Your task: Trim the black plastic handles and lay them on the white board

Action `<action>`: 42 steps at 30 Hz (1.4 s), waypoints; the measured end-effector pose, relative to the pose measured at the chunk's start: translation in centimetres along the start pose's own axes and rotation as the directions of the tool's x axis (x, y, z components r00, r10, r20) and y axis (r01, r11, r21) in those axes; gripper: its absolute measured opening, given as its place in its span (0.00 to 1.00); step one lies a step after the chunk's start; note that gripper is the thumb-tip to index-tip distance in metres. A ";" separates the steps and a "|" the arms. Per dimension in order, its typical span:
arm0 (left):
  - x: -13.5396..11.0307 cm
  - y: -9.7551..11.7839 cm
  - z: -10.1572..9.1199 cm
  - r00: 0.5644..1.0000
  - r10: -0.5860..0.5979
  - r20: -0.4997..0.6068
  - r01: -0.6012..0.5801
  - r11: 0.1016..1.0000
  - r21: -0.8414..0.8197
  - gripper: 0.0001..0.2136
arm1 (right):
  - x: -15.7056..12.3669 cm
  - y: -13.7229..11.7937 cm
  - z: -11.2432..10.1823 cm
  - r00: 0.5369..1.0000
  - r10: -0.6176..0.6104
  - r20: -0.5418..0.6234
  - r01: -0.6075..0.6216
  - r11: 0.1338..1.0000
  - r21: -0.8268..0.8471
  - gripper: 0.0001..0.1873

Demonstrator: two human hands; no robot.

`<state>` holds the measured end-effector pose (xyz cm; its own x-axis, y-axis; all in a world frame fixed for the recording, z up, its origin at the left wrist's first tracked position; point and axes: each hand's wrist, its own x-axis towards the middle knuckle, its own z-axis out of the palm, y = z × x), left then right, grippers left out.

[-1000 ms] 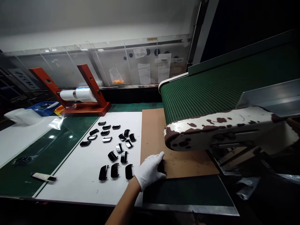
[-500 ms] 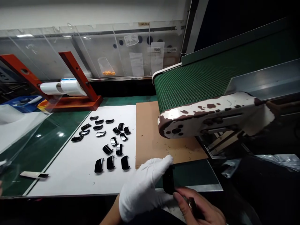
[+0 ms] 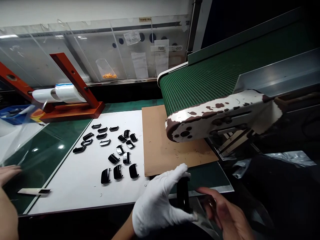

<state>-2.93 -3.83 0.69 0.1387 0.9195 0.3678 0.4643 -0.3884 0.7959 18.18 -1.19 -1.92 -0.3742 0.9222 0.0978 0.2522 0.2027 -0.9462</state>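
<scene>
My left hand (image 3: 160, 200), in a white glove, grips a glossy black plastic piece (image 3: 183, 195) between thumb and fingers, past the table's front edge. Just right of it is my bare right hand (image 3: 227, 213), apart from the piece. Its index finger points toward the piece while the others curl around a small dark object (image 3: 212, 204), too blurred to name. Several similar black pieces (image 3: 118, 171) lie spread over the white sheet (image 3: 75, 186) to the left.
A brown cardboard sheet (image 3: 160, 143) lies under the end of a green conveyor belt (image 3: 200, 83). An orange stand (image 3: 72, 111) holds rolls of clear film (image 3: 68, 93). A white strip with a dark end (image 3: 33, 191) lies at left, near another person's hand (image 3: 8, 173).
My right hand has drawn back from the black piece to the right. My left hand has turned the piece more edge-on. Another person's hand and forearm have come in at left. The view has shifted slightly.
</scene>
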 end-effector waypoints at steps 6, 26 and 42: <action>-0.4 0.6 0.8 0.994 -0.094 -0.047 0.082 0.975 -0.208 0.42 | 1.2 -2.6 -1.8 0.981 -0.055 0.187 0.084 0.986 -0.148 0.15; -0.7 2.4 1.0 0.988 -0.153 0.033 0.150 0.874 -0.462 0.46 | 2.0 -6.2 -0.1 0.859 -0.476 0.188 0.447 0.518 -0.729 0.39; -0.4 3.2 1.3 0.929 -0.363 0.075 0.344 0.771 -0.535 0.39 | 1.9 -5.0 0.5 0.801 -0.584 0.131 0.450 0.444 -0.775 0.46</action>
<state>-0.30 -5.40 2.47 0.0261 0.9995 0.0168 -0.0625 -0.0152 0.9979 15.79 -0.59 2.85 -0.5643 0.5775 0.5900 0.6350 0.7603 -0.1368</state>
